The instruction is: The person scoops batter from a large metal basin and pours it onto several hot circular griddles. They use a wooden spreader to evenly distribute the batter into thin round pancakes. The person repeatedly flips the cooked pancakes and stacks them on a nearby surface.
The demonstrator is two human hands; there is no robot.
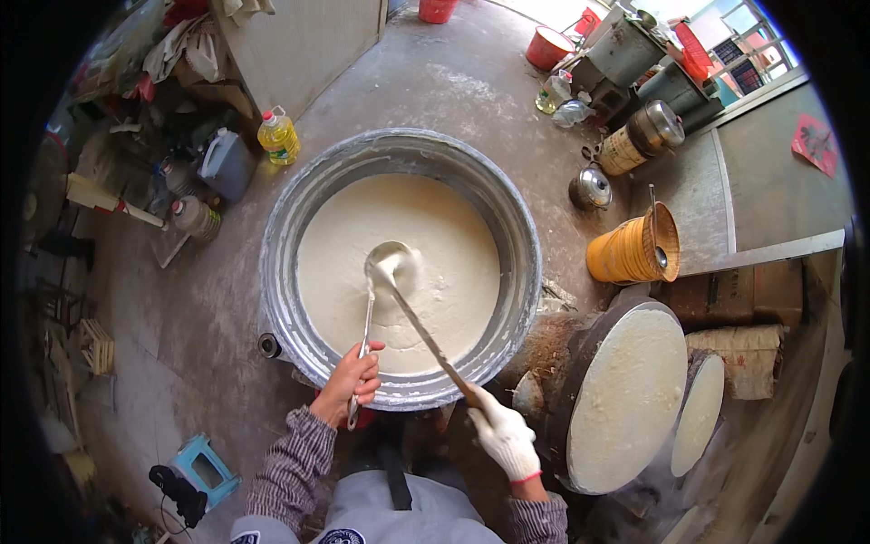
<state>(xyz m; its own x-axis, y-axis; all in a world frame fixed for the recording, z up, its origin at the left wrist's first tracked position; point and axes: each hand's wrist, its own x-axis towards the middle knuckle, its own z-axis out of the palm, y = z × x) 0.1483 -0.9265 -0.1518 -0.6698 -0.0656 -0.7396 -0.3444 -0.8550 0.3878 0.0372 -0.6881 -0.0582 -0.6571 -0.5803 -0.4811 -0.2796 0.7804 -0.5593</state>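
Note:
A large round metal tub (pixel 518 217) stands before me, holding pale creamy batter (pixel 448 306). My bare left hand (pixel 353 382) grips the handle of a metal ladle (pixel 368 319), whose bowl is over the batter near the middle of the tub. In a white knit glove, my right hand (pixel 503 432) holds a long wooden stick (pixel 428 340). The stick's far end meets the ladle's bowl and is coated in batter, so its tip is hard to make out. To the right, a round griddle (pixel 629 401) carries a wide pale sheet of batter.
A second batter-covered griddle (pixel 700 411) lies farther right, with steam around it. An orange bucket (pixel 622 248) with a ladle in it stands behind the griddles. Oil bottle (pixel 279 139) and grey jerrycan (pixel 228 163) sit left of the tub. A blue stool (pixel 207 469) is at lower left.

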